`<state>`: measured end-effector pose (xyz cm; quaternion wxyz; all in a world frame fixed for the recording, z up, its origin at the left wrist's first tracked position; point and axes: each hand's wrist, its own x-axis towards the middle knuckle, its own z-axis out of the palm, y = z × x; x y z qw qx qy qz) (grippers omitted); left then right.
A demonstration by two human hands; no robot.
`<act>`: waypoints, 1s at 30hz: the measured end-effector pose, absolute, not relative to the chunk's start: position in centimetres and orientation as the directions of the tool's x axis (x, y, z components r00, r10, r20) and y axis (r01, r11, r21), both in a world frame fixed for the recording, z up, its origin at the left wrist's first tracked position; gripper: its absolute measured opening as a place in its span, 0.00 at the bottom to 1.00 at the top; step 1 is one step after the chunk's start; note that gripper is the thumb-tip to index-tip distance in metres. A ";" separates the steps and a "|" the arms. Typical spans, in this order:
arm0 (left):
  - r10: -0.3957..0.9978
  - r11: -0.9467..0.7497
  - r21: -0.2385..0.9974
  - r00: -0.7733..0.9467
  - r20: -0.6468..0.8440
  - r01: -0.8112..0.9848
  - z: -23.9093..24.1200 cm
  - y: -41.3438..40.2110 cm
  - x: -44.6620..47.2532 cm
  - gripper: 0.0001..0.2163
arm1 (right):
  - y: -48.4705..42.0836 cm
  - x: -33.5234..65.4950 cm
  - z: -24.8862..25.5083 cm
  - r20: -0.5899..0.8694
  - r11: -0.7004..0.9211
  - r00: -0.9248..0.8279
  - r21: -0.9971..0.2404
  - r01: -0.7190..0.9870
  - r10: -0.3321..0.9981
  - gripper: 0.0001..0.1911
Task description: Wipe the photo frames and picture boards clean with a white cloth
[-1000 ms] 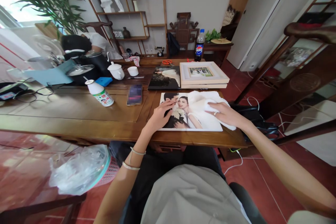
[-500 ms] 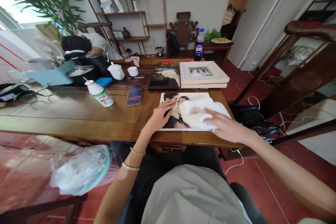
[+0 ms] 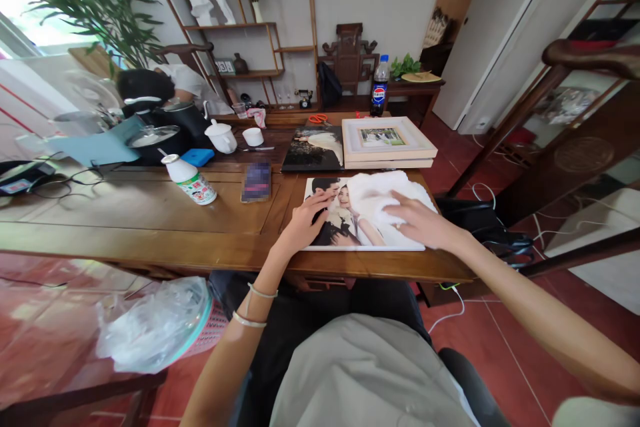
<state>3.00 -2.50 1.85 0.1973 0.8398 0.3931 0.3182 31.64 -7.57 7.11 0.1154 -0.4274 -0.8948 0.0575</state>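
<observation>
A photo panel (image 3: 345, 238) showing two people lies flat near the table's front edge. My left hand (image 3: 304, 219) rests on its left part, fingers stretched out flat. On the panel's right part, my right hand (image 3: 420, 221) presses a bunched white towel (image 3: 377, 193), its fingers sunk into the cloth. The towel covers much of the panel's right half. Just behind lie a dark photo panel (image 3: 313, 150) and a stack of pale picture frames (image 3: 387, 155).
On the wooden table (image 3: 125, 227) are a phone (image 3: 256, 181), a white drink bottle (image 3: 190, 180), a teapot (image 3: 221, 137), a cup (image 3: 253, 137), orange-handled scissors (image 3: 317, 119) and a cola bottle (image 3: 380, 85). A pink basket (image 3: 213, 327) with a plastic bag stands below. Another person (image 3: 185, 80) is at the far left.
My right hand and the towel have shifted right over the photo panel, uncovering more of its middle. My left hand has stayed in place.
</observation>
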 end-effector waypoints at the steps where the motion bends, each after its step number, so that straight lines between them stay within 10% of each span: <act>1: 0.790 -0.608 0.585 0.483 0.378 0.537 1.8 -2.5 3.0 0.17 | -9.4 31.1 7.7 0.153 0.648 -0.630 -0.214 0.731 0.761 0.24; 11: 0.794 -0.600 0.579 0.498 0.348 0.552 1.5 -2.3 2.8 0.19 | -12.2 31.3 8.1 0.031 0.634 -0.655 -0.289 0.717 0.755 0.26; 20: 0.800 -0.591 0.580 0.499 0.333 0.560 1.9 -2.5 2.9 0.19 | -1.3 34.6 5.7 0.211 0.489 -0.443 -0.304 0.817 0.871 0.21; 30: 0.805 -0.585 0.583 0.488 0.336 0.564 1.8 -2.5 3.0 0.19 | -14.5 29.7 8.9 0.127 0.702 -0.697 -0.262 0.663 0.706 0.25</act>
